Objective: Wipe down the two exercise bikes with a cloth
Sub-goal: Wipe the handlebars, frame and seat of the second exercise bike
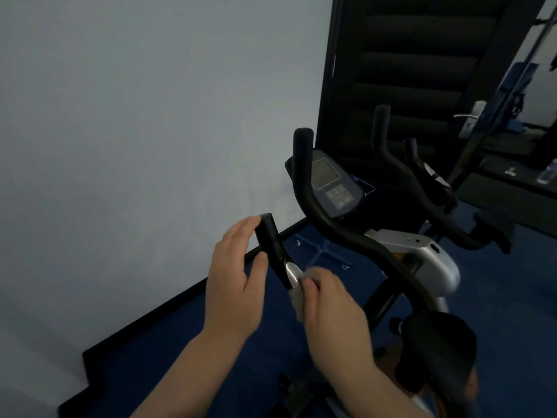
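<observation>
Head view: console (pixel 331 185) behind handlebar (pixel 340 236).

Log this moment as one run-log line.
left hand: steadying handlebar grip | right hand: wiping grip with cloth | bike console: untouched

This is a small indoor gym or exercise room. An exercise bike (pixel 401 251) stands near the right side, with curved black handlebars (pixel 340 233), a console (pixel 331 185) bearing a grey screen and keypad, a silver frame, and a black saddle (pixel 440 351) nearest the camera. A second set of handlebars (pixel 422 182) rises just beyond it. The floor (pixel 241 342) is blue, edged by a black skirting strip (pixel 168 306) along a plain pale wall (pixel 150 116) on the left. At the far right, a dark door (pixel 401 70) with a metal lever handle (pixel 470 116) stands open.
</observation>
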Action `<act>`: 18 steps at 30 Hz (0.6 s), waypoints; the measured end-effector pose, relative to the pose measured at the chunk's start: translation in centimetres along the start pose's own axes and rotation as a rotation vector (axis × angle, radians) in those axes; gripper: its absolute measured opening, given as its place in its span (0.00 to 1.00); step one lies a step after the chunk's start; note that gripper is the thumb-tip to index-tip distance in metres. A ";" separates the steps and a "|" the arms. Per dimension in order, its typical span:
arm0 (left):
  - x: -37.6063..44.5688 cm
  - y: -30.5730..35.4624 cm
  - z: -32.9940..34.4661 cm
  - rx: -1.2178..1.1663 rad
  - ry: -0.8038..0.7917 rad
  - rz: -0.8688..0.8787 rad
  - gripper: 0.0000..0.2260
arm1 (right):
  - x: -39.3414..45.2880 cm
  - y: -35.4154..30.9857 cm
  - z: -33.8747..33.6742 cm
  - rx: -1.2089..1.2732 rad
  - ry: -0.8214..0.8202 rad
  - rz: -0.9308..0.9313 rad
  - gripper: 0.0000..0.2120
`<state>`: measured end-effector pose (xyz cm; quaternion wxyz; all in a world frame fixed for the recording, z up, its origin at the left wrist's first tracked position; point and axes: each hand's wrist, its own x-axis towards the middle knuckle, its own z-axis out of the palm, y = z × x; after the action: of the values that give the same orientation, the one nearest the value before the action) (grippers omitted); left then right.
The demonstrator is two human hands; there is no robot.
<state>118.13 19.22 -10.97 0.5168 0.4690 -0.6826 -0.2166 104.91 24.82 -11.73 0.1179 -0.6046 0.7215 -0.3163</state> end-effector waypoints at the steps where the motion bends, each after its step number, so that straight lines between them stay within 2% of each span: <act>1: 0.0 0.1 0.1 0.003 0.008 -0.009 0.21 | 1.1 -0.9 0.4 0.020 -0.013 -0.014 0.15; 4: -0.2 0.4 0.5 0.003 0.040 -0.041 0.20 | 3.7 -3.7 1.1 0.040 -0.036 -0.103 0.19; 7: -0.3 0.6 0.3 -0.001 0.043 -0.065 0.20 | 2.6 -2.3 0.6 0.086 -0.082 -0.157 0.21; 10: 0.1 0.5 0.2 -0.013 0.060 -0.062 0.19 | 1.3 -0.4 0.1 0.116 -0.107 -0.104 0.16; 13: 0.1 0.6 0.7 -0.065 0.117 -0.066 0.18 | 4.6 -2.7 0.4 0.266 -0.178 -0.043 0.14; 16: -0.2 1.0 1.1 -0.142 0.126 -0.091 0.17 | 6.5 -5.2 0.6 0.452 -0.131 -0.053 0.15; 18: -0.2 0.9 0.8 -0.160 0.095 -0.108 0.17 | 5.1 -4.6 0.8 0.394 -0.079 -0.179 0.18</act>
<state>117.04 19.68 -10.63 0.5720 0.4721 -0.6115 -0.2757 107.82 19.47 -8.49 0.2335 -0.6435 0.5840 -0.4363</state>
